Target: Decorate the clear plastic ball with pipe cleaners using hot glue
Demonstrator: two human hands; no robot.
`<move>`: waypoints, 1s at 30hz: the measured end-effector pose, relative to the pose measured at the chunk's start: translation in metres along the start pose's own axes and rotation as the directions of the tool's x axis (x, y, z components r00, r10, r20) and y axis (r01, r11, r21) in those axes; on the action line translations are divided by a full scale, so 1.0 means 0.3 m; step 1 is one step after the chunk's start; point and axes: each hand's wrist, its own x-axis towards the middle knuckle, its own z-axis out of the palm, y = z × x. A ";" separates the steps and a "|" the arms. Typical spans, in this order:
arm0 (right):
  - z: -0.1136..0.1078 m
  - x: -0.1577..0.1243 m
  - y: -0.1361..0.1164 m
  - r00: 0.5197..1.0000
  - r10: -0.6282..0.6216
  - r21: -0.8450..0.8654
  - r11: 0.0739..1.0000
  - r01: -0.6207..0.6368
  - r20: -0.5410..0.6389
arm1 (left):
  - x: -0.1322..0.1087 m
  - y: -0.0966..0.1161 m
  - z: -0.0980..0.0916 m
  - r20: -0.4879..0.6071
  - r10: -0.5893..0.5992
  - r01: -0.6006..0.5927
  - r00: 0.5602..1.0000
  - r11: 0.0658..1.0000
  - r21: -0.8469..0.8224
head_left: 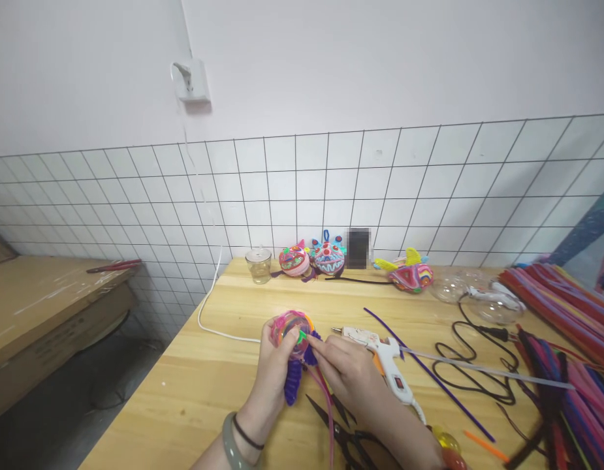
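Note:
My left hand (270, 369) is wrapped round a clear ball (285, 321) with pink and orange pipe cleaners coiled on its surface. Its thumb lies across the front, by a small green pipe cleaner piece (302, 336). The fingertips of my right hand (348, 369) pinch at that green piece from the right. Fuzzy purple pipe cleaner coils (292, 385) hang under the ball, and a pink pipe cleaner (330, 408) trails down from it. A white hot glue gun (382, 352) lies just beyond my right hand. Black scissors (348, 440) lie below, partly hidden by my forearm.
Along the wall stand a glass cup (259, 266), a pink ornament (294, 261), a blue ornament (328, 256) and a fish-like ornament (412, 277). Clear balls (497, 307), a coiled black cord (458, 372) and pipe cleaner bundles (586, 398) occupy the right side.

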 end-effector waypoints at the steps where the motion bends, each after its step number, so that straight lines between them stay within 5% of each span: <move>1: 0.001 0.001 -0.004 1.000 -0.002 -0.003 1.000 0.002 -0.005 | 0.001 -0.001 -0.001 -0.007 0.004 -0.004 1.000 1.000 0.009; 13: 0.018 0.010 -0.036 0.999 0.026 0.011 1.000 -0.026 -0.036 | -0.002 -0.010 -0.006 -0.037 0.041 -0.039 0.998 0.998 0.043; 24: 0.010 -0.008 0.018 0.996 0.059 -0.013 0.998 -0.060 -0.069 | -0.005 0.036 0.023 0.138 -0.053 0.080 0.989 0.977 -0.196; 30: 0.003 -0.009 0.022 0.995 0.095 -0.032 0.995 -0.097 -0.041 | 0.017 0.024 0.013 -0.011 -0.102 0.096 0.995 0.964 -0.248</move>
